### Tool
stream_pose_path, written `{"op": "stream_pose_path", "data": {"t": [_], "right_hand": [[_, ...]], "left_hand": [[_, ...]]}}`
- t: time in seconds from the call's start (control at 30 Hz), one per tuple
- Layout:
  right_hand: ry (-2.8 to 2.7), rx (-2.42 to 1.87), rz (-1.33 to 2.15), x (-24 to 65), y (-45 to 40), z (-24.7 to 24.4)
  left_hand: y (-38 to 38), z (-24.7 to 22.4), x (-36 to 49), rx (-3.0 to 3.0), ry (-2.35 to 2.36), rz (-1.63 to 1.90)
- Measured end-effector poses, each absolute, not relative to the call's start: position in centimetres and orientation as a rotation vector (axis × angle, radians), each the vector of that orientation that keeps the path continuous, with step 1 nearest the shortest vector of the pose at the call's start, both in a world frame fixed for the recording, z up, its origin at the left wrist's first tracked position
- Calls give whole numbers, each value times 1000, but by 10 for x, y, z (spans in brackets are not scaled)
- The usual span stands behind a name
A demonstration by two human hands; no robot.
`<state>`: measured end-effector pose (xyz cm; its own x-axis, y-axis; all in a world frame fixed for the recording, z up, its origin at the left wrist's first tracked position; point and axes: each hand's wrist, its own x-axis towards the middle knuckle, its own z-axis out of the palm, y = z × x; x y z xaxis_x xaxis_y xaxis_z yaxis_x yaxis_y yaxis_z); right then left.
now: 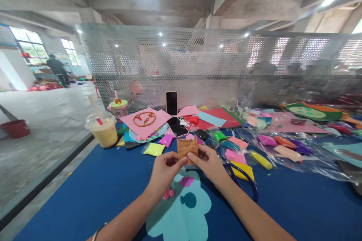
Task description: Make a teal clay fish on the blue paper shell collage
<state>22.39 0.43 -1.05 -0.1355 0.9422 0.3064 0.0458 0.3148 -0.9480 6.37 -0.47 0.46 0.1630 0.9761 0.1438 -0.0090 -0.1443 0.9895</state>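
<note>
A flat brown packet [187, 147] is held up between both hands, above a light blue scalloped paper [195, 220]. My left hand [166, 167] pinches its lower left side, and my right hand [207, 161] grips its right side with the thumb across the front. On the blue paper lie a dark teal fish-like shape [189, 200], a magenta piece [187, 181] and small pink pieces [168, 193] beside my left wrist.
A drink cup [104, 135] stands at the table's left edge. Phones [171, 102], pink paper [152, 115] and several colored clay packets lie ahead. Blue-handled scissors [254, 188] are right of my right hand. A person [57, 69] stands far left.
</note>
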Motion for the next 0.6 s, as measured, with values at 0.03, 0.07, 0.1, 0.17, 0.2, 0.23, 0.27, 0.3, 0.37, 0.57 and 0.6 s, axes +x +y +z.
{"op": "stream_pose_path", "data": {"t": [0.03, 0.07, 0.1, 0.17, 0.2, 0.23, 0.27, 0.3, 0.37, 0.57, 0.6], "right_hand": [[-1488, -953, 1021, 224, 4, -10], [-1491, -954, 1015, 225, 4, -9], [-1493, -958, 1007, 225, 4, -9], [-1491, -976, 988, 227, 2, -7], [-1489, -986, 979, 227, 2, -6], [-1483, -996, 970, 227, 1, -5], [-1476, -1003, 960, 227, 1, -5], [-1468, -1008, 949, 227, 0, -5], [-1448, -1009, 928, 226, 0, -6], [-1377, -1000, 924, 223, -1, -9], [-1360, -998, 923, 224, -1, -10]], "left_hand": [[-5, 5, 64, 1397, 1019, 1192], [-5, 5, 64, 1406, 1022, 1191], [-5, 5, 64, 1416, 1024, 1185], [-6, 6, 65, 1439, 1024, 1158], [-7, 7, 66, 1450, 1023, 1144], [-8, 8, 66, 1461, 1022, 1136], [-9, 8, 67, 1470, 1022, 1137], [-9, 9, 68, 1478, 1025, 1146], [-10, 9, 69, 1491, 1035, 1176], [-9, 15, 66, 1523, 1041, 1196], [-12, 21, 64, 1524, 1045, 1206]]}}
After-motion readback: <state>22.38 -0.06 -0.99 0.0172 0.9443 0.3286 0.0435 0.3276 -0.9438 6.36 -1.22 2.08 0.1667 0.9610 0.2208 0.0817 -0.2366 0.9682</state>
